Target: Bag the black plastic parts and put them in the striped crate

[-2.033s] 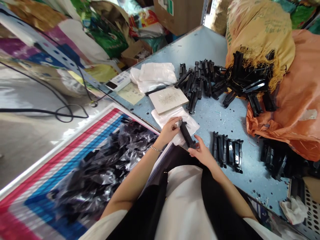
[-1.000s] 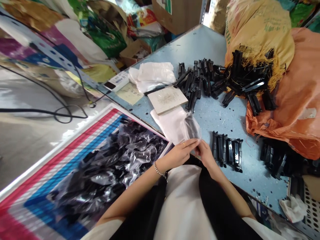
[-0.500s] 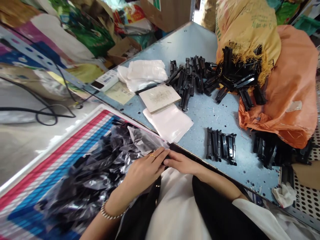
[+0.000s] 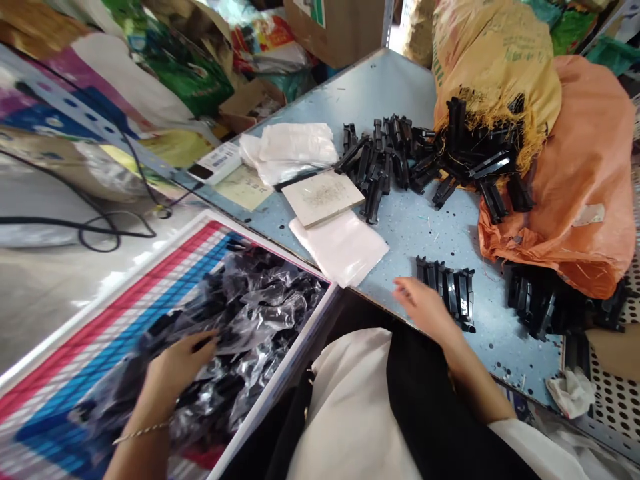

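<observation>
Landmark: the plastic stack (image 4: 340, 250), flat whitish sheets at the desk's front edge; places below run from it.
Left hand (image 4: 183, 367): left of the stack and nearer the body, over the bagged parts in the basket. Beaded bracelet (image 4: 143, 433) at the wrist.
Left fingers: curled, a dark gap showing beside the thumb; tips meet the clear plastic in view, can't tell if they grip or touch it.
Right hand (image 4: 423, 307): right of the stack and a bit nearer, at the desk edge, just beside the row of black parts and overlapping its left end in view.
Right fingers: loosely bent, pointing toward the stack; can't tell how wide from this angle.
Bagged parts (image 4: 270, 313): black, in clear bags, heaped left of the stack, inside the basket.
Basket (image 4: 127, 300): striped red, white and blue, one corner just beside the stack.
Row of black parts (image 4: 453, 293): right of the stack, side by side on the desk (image 4: 410, 80).
Pale board (image 4: 323, 197): lies over the stack's far edge, specks on top.
Loose black parts (image 4: 375, 167): heaped beyond the stack, running right to the yellow sack (image 4: 500, 47).
Orange sack (image 4: 580, 180): well right of the stack.
</observation>
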`<action>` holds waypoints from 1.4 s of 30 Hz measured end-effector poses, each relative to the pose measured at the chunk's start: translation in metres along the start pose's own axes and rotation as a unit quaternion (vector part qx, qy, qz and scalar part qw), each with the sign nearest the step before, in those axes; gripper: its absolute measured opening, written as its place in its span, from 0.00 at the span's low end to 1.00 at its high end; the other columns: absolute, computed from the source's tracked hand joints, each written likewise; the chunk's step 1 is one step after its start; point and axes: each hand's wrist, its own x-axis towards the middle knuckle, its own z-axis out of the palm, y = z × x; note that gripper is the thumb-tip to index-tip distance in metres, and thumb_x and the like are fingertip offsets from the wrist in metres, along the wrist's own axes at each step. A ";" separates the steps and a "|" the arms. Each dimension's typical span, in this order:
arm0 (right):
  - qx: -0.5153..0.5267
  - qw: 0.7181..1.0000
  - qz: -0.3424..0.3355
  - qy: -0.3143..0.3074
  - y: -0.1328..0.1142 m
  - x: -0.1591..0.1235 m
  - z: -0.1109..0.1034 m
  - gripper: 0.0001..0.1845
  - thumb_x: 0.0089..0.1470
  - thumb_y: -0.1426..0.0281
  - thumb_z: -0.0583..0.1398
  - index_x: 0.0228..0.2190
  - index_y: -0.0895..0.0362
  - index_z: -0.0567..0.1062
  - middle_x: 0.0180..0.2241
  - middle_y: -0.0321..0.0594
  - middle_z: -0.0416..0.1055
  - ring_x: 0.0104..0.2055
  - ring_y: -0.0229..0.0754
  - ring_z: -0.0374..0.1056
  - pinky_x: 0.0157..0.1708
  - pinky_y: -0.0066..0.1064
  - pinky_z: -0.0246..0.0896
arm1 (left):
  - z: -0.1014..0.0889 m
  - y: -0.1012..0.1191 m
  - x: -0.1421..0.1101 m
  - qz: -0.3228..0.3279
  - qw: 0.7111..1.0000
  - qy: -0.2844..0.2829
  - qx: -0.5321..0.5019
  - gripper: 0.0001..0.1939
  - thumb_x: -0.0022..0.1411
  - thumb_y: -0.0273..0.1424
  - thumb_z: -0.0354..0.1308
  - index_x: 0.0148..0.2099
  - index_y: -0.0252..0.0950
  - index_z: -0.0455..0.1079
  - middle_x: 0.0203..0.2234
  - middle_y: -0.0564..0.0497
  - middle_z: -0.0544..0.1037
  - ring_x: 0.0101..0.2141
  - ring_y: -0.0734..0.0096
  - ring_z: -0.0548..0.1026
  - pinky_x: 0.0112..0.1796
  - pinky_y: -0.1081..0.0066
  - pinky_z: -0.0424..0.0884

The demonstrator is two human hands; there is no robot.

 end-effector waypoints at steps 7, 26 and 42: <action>-0.294 0.942 0.155 0.051 0.052 -0.017 -0.021 0.13 0.64 0.64 0.56 0.45 0.60 0.70 0.43 0.58 0.72 0.44 0.56 0.72 0.37 0.37 0.62 | 0.020 0.003 0.023 0.036 0.993 0.102 0.043 0.07 0.54 0.37 0.53 0.29 0.40 0.68 0.23 0.49 0.74 0.31 0.52 0.75 0.34 0.54 0.74; 0.452 0.880 0.148 -0.005 0.065 0.004 0.009 0.16 0.50 0.57 0.65 0.36 0.55 0.74 0.22 0.31 0.66 0.17 0.33 0.57 0.16 0.25 0.50 | 0.052 0.280 0.111 0.237 0.915 -0.173 -0.275 0.13 0.58 0.38 0.60 0.28 0.34 0.72 0.19 0.54 0.72 0.23 0.74 0.68 0.27 0.72 0.65; 0.714 0.677 0.139 -0.107 0.022 0.068 0.075 0.11 0.52 0.64 0.63 0.34 0.58 0.73 0.24 0.29 0.60 0.19 0.28 0.46 0.13 0.16 0.47 | 0.049 0.277 0.023 0.516 0.830 0.058 -0.201 0.21 0.68 0.22 0.45 0.59 0.37 0.68 0.54 0.41 0.74 0.55 0.64 0.73 0.56 0.59 0.72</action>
